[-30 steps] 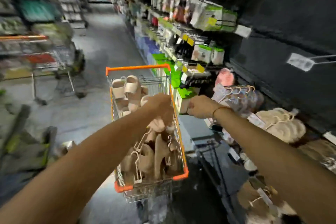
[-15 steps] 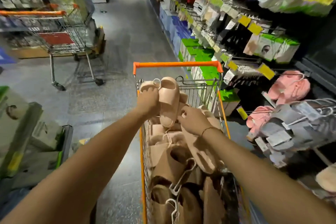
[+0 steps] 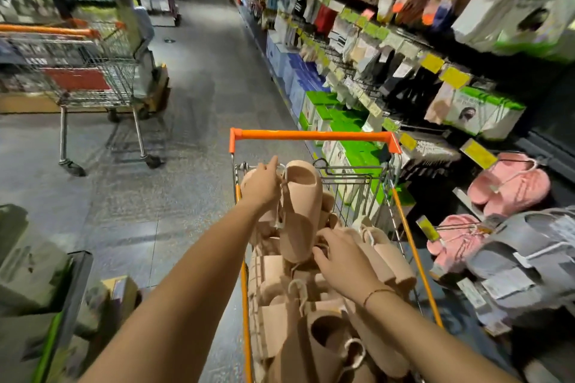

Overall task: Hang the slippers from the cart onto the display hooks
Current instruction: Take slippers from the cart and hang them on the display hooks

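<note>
In the orange-framed wire cart (image 3: 314,135) heaped with beige foam slippers (image 3: 323,314), the left hand (image 3: 261,186) grips one hanging pair (image 3: 297,211) by its hanger while the right hand (image 3: 342,261), fingers spread, steadies the pile, so lift straight up to avoid snagging.

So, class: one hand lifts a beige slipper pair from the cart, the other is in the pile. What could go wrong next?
1. The left hand holds the beige foam slipper pair by its hanger only; it may slip off.
2. The right hand is among the tangled white plastic hangers; neighbouring pairs could snag.
</note>
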